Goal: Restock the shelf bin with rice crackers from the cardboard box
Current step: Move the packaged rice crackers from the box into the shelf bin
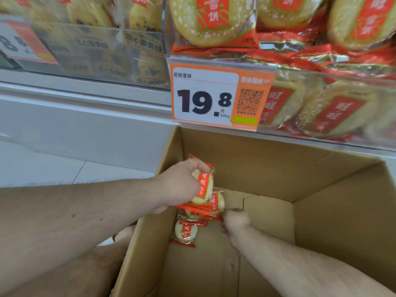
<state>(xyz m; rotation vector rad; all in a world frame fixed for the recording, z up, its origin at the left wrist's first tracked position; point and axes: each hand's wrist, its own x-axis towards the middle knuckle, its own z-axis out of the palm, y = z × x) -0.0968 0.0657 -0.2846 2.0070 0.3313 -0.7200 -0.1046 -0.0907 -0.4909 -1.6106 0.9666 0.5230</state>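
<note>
A brown cardboard box [310,189] stands open below the shelf. My left hand [180,185] grips a red-and-gold rice cracker packet [203,183] above the box's left wall. Deeper in the box, my right hand [234,224] reaches down at two more packets [214,205] lying in the left corner; its fingers are curled at their edge, and whether they hold one is hidden. One more packet [186,231] lies on the box floor. The clear shelf bin [321,67] above is stacked with the same crackers.
An orange price tag [214,97] reading 19.8 hangs on the bin's front. To the left, another clear bin [102,52] holds yellow snack packets. A white shelf base [85,116] and pale floor tiles [53,163] lie left of the box.
</note>
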